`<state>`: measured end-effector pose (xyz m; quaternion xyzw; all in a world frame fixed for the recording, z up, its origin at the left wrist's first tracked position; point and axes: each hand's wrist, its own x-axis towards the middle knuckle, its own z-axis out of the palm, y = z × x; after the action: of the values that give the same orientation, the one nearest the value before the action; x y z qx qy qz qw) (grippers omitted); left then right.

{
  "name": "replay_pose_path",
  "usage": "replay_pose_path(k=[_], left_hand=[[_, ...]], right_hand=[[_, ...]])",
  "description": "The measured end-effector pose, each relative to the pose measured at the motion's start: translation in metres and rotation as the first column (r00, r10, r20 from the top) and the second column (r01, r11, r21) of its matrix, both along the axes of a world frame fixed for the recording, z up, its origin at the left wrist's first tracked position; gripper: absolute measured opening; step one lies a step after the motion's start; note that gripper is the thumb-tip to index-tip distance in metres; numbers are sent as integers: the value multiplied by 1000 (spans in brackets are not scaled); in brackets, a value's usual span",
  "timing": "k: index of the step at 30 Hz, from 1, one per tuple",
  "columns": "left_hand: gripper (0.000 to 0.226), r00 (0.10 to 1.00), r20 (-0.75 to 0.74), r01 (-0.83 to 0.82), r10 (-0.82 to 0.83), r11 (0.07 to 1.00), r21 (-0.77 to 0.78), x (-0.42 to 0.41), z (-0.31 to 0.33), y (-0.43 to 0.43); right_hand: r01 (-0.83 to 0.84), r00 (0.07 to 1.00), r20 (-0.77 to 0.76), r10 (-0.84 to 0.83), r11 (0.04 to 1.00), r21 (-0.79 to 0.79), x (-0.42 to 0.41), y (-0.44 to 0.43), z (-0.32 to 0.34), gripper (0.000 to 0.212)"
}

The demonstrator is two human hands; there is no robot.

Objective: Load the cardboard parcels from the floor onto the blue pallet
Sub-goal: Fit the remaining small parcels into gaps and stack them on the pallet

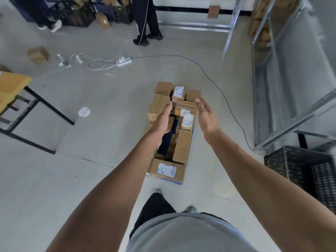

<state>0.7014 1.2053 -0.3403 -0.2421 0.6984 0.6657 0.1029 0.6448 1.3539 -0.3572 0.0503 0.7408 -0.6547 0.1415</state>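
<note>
both hands are apart and hold nothing: left hand (162,122) and right hand (206,115) hang with relaxed fingers, palms facing, above the blue pallet (166,142). the pallet lies on the floor just ahead of the person's feet, with cardboard parcels (182,148) crowding it to its edges. one loose parcel (38,55) sits well apart at far left. bare floor opens leftward to the bench (12,84). on the right a black cable (218,84) curves between pallet and metal shelf (291,70), with a black crate (305,171) nearby.

blue pallet (166,142) 1 | power strip (124,61) 1 | table (12,84) 1 | standing people (145,19) (41,11) 2
</note>
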Motion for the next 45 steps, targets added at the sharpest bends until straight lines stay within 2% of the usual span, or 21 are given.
replay_pose_path(k=[6, 15, 23, 28, 37, 41, 45], left_hand=[[65, 996, -39, 85, -85, 996, 10, 16, 2, 1], [73, 968, -26, 251, -250, 968, 27, 25, -2, -51], [71, 907, 38, 418, -419, 908, 32, 33, -13, -98], [75, 859, 89, 505, -504, 863, 14, 26, -24, -103], [76, 784, 139, 615, -605, 788, -34, -7, -45, -99], [74, 709, 182, 697, -681, 717, -32, -23, -57, -94], [73, 583, 202, 806, -787, 591, -25, -49, -74, -92]], right_hand=[[15, 998, -54, -14, 1000, 8, 20, 6, 0, 63], [146, 987, -58, -148, 988, -47, 51, -41, 2, 61], [310, 949, -57, -311, 951, -19, 94, -81, -14, 65], [425, 905, -17, -426, 905, -10, 104, -84, -29, 61], [507, 862, 32, -506, 862, -7, 92, -89, -56, 62], [585, 809, 77, -583, 811, -14, 91, -91, -71, 63], [715, 697, 128, -706, 699, -35, 89, -103, -89, 64]])
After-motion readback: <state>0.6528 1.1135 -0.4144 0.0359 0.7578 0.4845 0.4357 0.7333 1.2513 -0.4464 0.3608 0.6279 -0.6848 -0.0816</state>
